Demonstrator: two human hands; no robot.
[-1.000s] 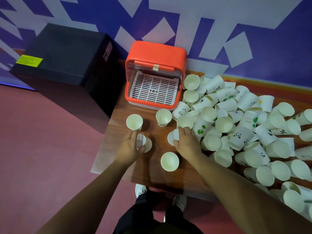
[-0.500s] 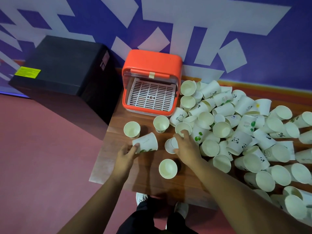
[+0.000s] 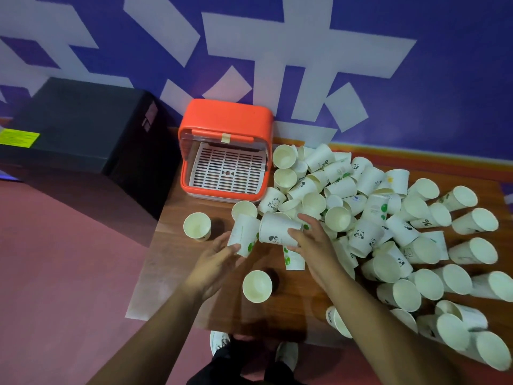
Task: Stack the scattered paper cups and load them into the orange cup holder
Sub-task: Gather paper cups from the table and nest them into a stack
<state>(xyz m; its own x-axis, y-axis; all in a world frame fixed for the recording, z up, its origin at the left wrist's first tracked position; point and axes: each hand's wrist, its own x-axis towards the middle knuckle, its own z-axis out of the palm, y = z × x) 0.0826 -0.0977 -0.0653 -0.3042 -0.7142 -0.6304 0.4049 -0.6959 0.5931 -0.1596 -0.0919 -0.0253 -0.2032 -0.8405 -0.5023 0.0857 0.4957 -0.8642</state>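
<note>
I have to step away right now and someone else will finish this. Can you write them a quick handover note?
Left hand grips a green-print cup by its side.
Right hand holds a dark-print cup, tipped sideways, next to it.
The orange cup holder stands open; its tray holds no cups.
Single cups stand upright near the hands, such as the front cup; the pile lies to the right.
Done: nothing loaded.
Left: nest these two, stack the rest, load the holder.
</note>
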